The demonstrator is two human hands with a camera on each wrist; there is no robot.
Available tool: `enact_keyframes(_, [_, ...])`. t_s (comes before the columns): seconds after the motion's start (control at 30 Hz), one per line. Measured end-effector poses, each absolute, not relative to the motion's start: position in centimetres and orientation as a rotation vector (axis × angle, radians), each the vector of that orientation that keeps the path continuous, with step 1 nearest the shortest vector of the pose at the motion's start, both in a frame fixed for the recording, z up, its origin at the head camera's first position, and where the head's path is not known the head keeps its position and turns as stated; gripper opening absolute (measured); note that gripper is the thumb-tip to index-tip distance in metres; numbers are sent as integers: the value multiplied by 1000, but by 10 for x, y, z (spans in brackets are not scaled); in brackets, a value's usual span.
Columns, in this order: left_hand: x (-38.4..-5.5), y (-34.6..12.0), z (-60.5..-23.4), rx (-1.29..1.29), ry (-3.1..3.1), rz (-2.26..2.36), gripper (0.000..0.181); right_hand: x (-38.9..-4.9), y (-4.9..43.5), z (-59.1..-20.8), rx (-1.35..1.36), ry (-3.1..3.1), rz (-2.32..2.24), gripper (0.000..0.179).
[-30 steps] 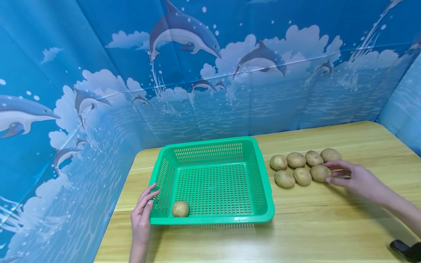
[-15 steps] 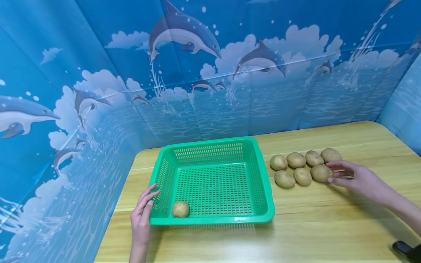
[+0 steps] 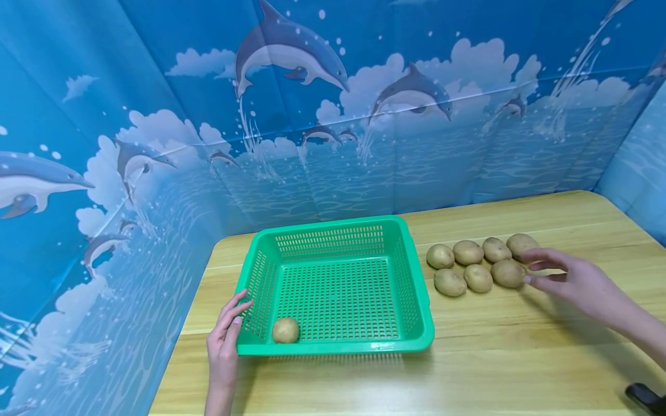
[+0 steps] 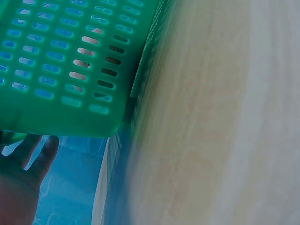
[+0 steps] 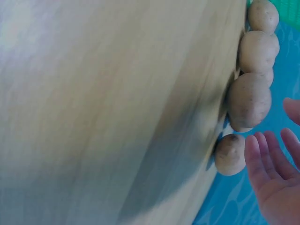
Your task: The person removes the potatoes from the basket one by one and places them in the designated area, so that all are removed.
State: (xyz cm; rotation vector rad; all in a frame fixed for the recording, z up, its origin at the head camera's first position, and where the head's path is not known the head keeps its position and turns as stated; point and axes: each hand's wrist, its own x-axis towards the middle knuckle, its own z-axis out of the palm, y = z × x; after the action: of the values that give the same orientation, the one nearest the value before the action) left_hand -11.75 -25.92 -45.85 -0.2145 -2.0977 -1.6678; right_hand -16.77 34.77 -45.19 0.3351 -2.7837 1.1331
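Observation:
A green plastic basket (image 3: 333, 348) holds one potato (image 3: 285, 330) in its near left corner. My left hand (image 3: 225, 345) rests on the basket's left rim, its fingers fairly straight and lying over the edge; the left wrist view shows the fingers (image 4: 43, 157) at that rim. To the right, several potatoes lie in two rows on the table. My right hand (image 3: 577, 283) is just right of the front row's end potato (image 3: 508, 274), thumb and fingers spread with nothing between them. In the right wrist view the hand (image 5: 276, 183) is beside the potatoes, palm showing.
The back row's end potato (image 3: 522, 246) is partly behind the right fingers. A wooden table (image 3: 468, 358) carries everything. A blue dolphin-print cloth (image 3: 322, 173) rises along the table's back and left. A black object (image 3: 644, 397) shows at the lower right corner.
My right hand has drawn back slightly to the right from the front row's end potato. The left hand, basket and potatoes look the same.

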Motion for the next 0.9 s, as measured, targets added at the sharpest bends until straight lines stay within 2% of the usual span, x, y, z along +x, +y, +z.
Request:
enact_keyframes(0.53, [-119,-260,-460,-223,-2092,-1670,32,-163,301,-428,540,-2664,1370,42])
enact_keyframes(0.9, [-120,-260,-460,-231,-2083,-1667,31,-163,266,-417,666,-2664,1365,38])
